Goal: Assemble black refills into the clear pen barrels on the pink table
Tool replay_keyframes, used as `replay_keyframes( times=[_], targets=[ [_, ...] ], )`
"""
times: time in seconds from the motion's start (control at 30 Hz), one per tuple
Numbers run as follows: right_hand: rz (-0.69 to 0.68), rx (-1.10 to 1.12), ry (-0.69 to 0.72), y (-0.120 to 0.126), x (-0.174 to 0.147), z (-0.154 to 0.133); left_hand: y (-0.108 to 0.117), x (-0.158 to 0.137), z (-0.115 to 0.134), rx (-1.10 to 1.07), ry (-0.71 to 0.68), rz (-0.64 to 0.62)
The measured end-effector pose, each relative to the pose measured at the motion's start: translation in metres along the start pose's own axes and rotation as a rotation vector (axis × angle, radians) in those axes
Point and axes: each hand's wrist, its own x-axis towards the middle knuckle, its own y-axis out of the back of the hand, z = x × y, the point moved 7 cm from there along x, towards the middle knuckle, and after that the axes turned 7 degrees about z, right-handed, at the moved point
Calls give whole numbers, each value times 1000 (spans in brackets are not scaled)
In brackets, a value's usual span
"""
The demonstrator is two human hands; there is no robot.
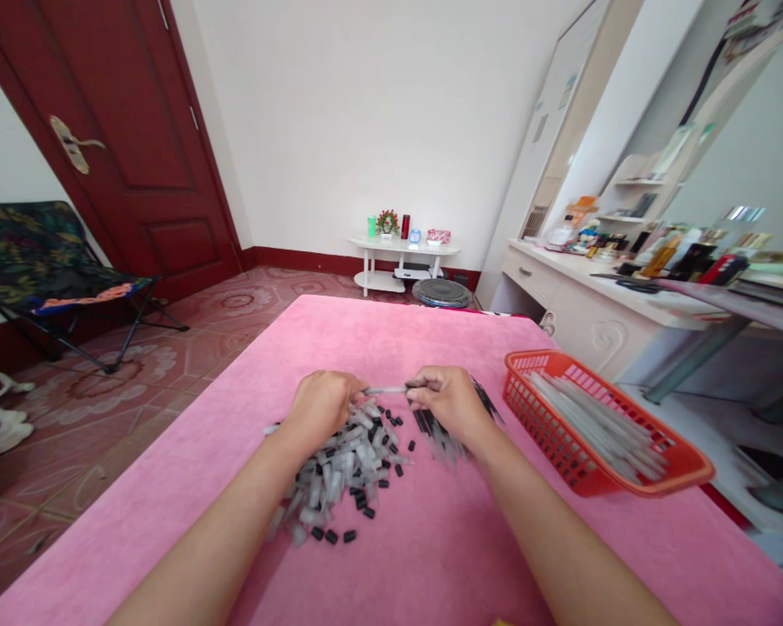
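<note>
A thin translucent pen barrel (386, 390) spans the gap between my two hands, held level above the pink cloth. My left hand (326, 402) pinches its left end with the fingers closed. At the other end, my right hand (449, 398) grips it between thumb and fingers, where something dark shows at the fingertips. Below and beside my left hand lies a heap of clear pen caps (339, 469) mixed with small black plugs (331, 536). Thin dark-tipped pen refills (431, 426) lie partly hidden under my right hand.
An orange plastic basket (617, 482) holding several long translucent tubes (600, 426) stands at the right on the pink cloth (391, 335). Past it is a white dressing table (580, 287) crowded with bottles. A folding chair (65, 269) stands left, and a low white stand (404, 248) is by the wall.
</note>
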Motion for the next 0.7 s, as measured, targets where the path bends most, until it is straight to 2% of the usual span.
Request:
replay_keyframes(
  times=[0.13, 0.23, 0.4, 0.5, 0.57, 0.7],
  targets=[
    [34, 79, -32, 11, 5, 2, 3, -1, -12, -18, 24, -15],
    [54, 165, -111, 15, 4, 2, 8, -1, -19, -23, 63, -19],
    [-101, 473, -333, -18, -11, 9, 16, 1, -11, -34, 13, 0],
    [-92, 344, -311, -29, -16, 11, 21, 2, -4, -56, -67, 9],
    [-95, 241, -272, -31, -16, 11, 29, 2, -7, -100, -70, 29],
    [-169, 269, -279, -30, -16, 11, 57, -2, -27, -327, 64, 121]
  ],
)
